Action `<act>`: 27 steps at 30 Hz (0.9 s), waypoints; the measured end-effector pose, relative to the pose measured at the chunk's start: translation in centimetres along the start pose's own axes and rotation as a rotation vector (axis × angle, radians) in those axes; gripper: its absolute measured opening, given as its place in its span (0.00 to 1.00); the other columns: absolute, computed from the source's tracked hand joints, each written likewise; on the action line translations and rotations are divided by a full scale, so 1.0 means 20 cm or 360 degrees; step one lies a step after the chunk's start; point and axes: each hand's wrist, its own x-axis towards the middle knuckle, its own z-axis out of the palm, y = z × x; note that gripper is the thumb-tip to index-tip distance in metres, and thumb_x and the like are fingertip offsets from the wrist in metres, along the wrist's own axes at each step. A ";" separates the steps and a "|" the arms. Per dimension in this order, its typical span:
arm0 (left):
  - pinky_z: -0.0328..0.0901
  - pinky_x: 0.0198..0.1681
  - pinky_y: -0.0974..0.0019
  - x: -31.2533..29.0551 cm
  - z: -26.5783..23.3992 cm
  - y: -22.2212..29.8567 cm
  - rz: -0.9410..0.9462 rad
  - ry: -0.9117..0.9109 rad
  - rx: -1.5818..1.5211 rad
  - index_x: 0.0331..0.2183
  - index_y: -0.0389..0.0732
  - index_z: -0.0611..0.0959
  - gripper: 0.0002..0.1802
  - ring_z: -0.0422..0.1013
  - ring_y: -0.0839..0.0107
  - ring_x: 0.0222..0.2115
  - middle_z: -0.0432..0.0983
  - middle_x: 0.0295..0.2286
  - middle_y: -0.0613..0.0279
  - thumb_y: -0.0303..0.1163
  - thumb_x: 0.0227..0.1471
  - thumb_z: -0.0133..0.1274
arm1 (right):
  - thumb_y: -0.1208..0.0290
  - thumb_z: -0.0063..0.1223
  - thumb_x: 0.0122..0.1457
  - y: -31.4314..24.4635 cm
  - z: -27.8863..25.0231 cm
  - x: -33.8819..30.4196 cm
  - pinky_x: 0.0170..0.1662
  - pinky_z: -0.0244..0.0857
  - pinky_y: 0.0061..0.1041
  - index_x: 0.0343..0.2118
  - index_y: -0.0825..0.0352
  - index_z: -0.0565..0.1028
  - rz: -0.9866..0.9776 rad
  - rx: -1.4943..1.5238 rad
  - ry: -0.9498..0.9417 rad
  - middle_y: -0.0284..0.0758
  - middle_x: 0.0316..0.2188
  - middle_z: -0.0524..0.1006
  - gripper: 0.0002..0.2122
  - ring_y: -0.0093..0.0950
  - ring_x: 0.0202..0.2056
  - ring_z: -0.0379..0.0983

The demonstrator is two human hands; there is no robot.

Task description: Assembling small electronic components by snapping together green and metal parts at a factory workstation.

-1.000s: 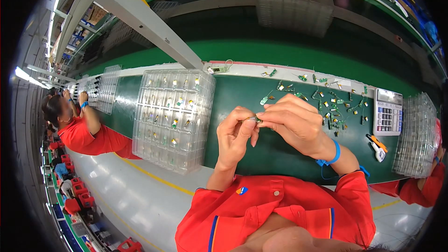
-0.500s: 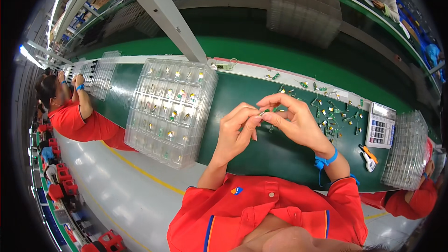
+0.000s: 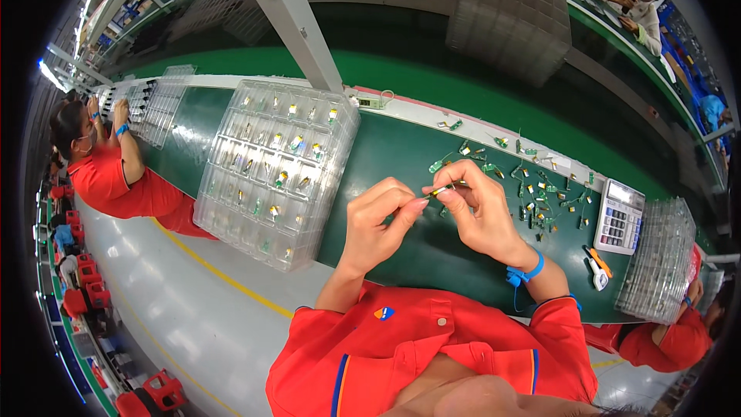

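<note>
In front of my chest both hands meet over the green work surface [image 3: 386,154]. Between the thumb and fingers of my right hand [image 3: 485,212] is a small green circuit board [image 3: 438,191] with a yellowish part on it. My left hand [image 3: 378,224] pinches at the board's left end, its fingertips covering that end. Just beyond and to the right of my hands lie several loose circuit boards [image 3: 542,187] with thin wires. On the left a stack of clear plastic trays [image 3: 255,177] holds similar small boards in its compartments.
A calculator [image 3: 620,216] lies at the right, with orange-and-white snips [image 3: 598,269] before it. Another clear tray stack [image 3: 658,262] stands at the far right. A metal post [image 3: 289,19] rises behind the bench. Co-workers in red sit left [image 3: 116,177] and right [image 3: 668,344].
The whole view has shifted a little. My left hand's fingers have drawn slightly apart from the right hand's, and more of the circuit board shows between them.
</note>
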 end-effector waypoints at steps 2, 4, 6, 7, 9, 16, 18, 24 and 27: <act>0.60 0.19 0.73 -0.03 -0.05 0.01 -0.0146 0.0011 0.0001 0.21 0.34 0.77 0.05 0.68 0.74 0.18 0.71 0.18 0.60 0.19 0.46 0.56 | 0.79 0.44 0.61 0.02 0.01 0.00 0.44 0.69 0.26 0.36 0.72 0.67 0.0046 0.0172 0.0047 0.36 0.36 0.68 0.04 0.24 0.38 0.70; 0.62 0.22 0.73 -0.10 -0.13 -0.04 -0.0232 0.0138 -0.0228 0.24 0.33 0.78 0.02 0.69 0.74 0.20 0.71 0.21 0.59 0.19 0.45 0.56 | 0.76 0.44 0.62 0.08 -0.03 0.02 0.47 0.69 0.29 0.36 0.72 0.66 0.0040 0.0303 0.0128 0.35 0.35 0.68 0.04 0.22 0.39 0.68; 0.64 0.24 0.74 -0.15 -0.15 -0.05 -0.0336 0.0292 -0.0449 0.26 0.33 0.79 0.03 0.70 0.74 0.22 0.72 0.23 0.59 0.19 0.45 0.56 | 0.74 0.45 0.62 0.06 -0.01 0.04 0.49 0.68 0.31 0.36 0.72 0.68 0.0125 0.0430 0.0110 0.34 0.34 0.67 0.06 0.21 0.39 0.68; 0.65 0.26 0.74 -0.13 -0.11 -0.05 -0.0253 0.0308 -0.0379 0.29 0.32 0.79 0.05 0.71 0.73 0.25 0.72 0.26 0.58 0.18 0.44 0.57 | 0.73 0.47 0.61 0.06 0.02 0.05 0.50 0.68 0.31 0.37 0.72 0.68 0.0139 0.0544 0.0064 0.34 0.35 0.68 0.07 0.21 0.39 0.67; 0.68 0.32 0.73 -0.10 -0.04 -0.02 -0.0273 0.0301 -0.0509 0.35 0.32 0.78 0.12 0.72 0.73 0.31 0.71 0.32 0.57 0.16 0.44 0.57 | 0.72 0.51 0.60 0.06 0.08 0.06 0.49 0.68 0.28 0.38 0.72 0.71 0.0157 0.0788 0.0015 0.33 0.35 0.70 0.08 0.21 0.39 0.68; 0.70 0.27 0.73 -0.12 -0.05 -0.12 -0.0225 0.0410 -0.0732 0.32 0.31 0.79 0.08 0.72 0.72 0.28 0.70 0.31 0.57 0.14 0.46 0.55 | 0.74 0.53 0.58 0.07 0.19 0.07 0.45 0.67 0.22 0.39 0.70 0.72 0.0530 0.1076 -0.0261 0.33 0.34 0.76 0.08 0.21 0.37 0.72; 0.70 0.27 0.73 -0.15 -0.08 -0.10 -0.0233 0.0463 -0.0687 0.32 0.31 0.78 0.07 0.71 0.72 0.28 0.70 0.32 0.56 0.14 0.46 0.55 | 0.74 0.54 0.57 0.05 0.22 0.08 0.44 0.67 0.22 0.39 0.71 0.73 0.0558 0.0973 -0.0253 0.33 0.31 0.77 0.09 0.21 0.36 0.73; 0.71 0.30 0.73 -0.20 -0.38 0.00 -0.0201 0.1052 -0.0125 0.33 0.31 0.78 0.07 0.73 0.73 0.28 0.75 0.34 0.51 0.15 0.48 0.53 | 0.67 0.61 0.50 0.17 0.18 0.02 0.30 0.67 0.29 0.28 0.73 0.73 0.0062 -0.0846 -0.0307 0.39 0.20 0.75 0.13 0.31 0.27 0.74; 0.70 0.30 0.74 -0.29 -0.61 0.02 -0.0371 0.1181 0.0381 0.32 0.32 0.79 0.05 0.73 0.75 0.27 0.77 0.30 0.56 0.18 0.49 0.55 | 0.63 0.63 0.47 0.24 0.20 -0.02 0.26 0.65 0.35 0.23 0.72 0.72 -0.0082 -0.1397 -0.0457 0.44 0.17 0.74 0.15 0.39 0.24 0.73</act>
